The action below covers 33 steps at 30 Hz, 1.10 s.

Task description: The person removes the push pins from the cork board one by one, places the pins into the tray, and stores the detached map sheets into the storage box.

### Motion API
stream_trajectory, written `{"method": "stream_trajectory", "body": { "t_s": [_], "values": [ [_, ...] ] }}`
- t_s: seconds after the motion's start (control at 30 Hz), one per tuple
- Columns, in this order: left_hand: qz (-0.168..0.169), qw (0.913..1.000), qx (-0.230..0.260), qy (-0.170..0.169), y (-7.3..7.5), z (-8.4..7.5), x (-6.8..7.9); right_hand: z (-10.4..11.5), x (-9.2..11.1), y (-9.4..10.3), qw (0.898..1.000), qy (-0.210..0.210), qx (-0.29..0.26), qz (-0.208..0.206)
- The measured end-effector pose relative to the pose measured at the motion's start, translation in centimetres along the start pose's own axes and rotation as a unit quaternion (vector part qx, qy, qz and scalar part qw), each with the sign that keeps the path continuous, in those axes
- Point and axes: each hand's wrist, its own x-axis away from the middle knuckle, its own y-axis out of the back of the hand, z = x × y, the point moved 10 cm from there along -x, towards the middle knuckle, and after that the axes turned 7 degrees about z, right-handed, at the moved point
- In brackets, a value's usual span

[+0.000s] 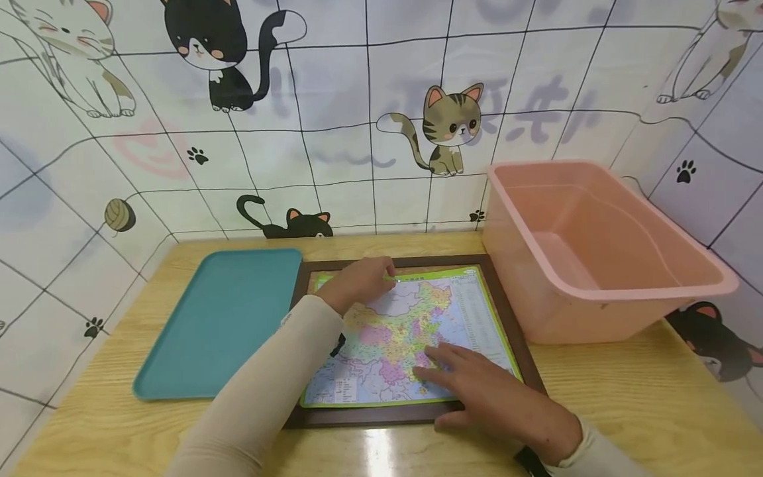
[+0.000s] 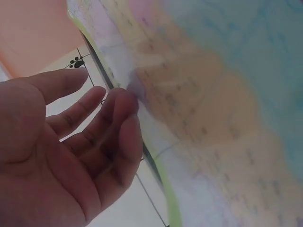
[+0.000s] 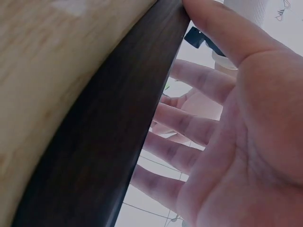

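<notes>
A printed map [image 1: 381, 331] with a green border lies on a corkboard with a dark brown frame [image 1: 375, 416]. My left hand [image 1: 360, 281] reaches to the map's upper edge, its fingers curled. In the left wrist view, the left hand [image 2: 94, 146] brings finger and thumb tips together right at the map's surface. A tiny pale thing [image 1: 395, 281] shows at those fingertips; its kind is hidden by the hand. Across the map's lower right lies my right hand [image 1: 483, 391], fingers spread. The right wrist view has its palm [image 3: 251, 142] beside the dark frame edge [image 3: 109, 109].
A teal tray [image 1: 220, 318] sits left of the board. The tall pink tub [image 1: 542, 278] stands at the right, close to the frame. Behind the wooden table [image 1: 596, 377] hangs a cat-patterned sheet [image 1: 334, 152] of wall covering.
</notes>
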Motion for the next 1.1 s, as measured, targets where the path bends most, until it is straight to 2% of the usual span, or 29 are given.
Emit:
{"method": "stream_trajectory", "body": {
  "t_s": [0.13,0.33,0.63,0.83,1.1],
  "values": [
    [0.012,0.9997,0.017,-0.012,-0.3,0.0,-0.3,0.2,-0.1,0.0,1.0,0.005,0.005,-0.001],
    [0.018,0.9994,0.011,-0.027,-0.8,-0.3,-1.0,0.1,-0.1,-0.5,1.0,-0.012,-0.006,0.015],
    [0.057,0.9981,0.007,-0.024,-1.3,-0.5,-2.0,0.3,0.0,0.1,1.0,-0.012,0.012,0.002],
    [0.066,0.9972,-0.009,-0.035,-1.6,-0.5,-2.3,0.4,-0.1,0.0,1.0,-0.007,0.023,-0.001],
    [0.065,0.9971,0.003,-0.038,-1.6,-0.2,-2.4,0.2,-0.2,-0.2,1.0,-0.014,0.009,0.009]
  ]
}}
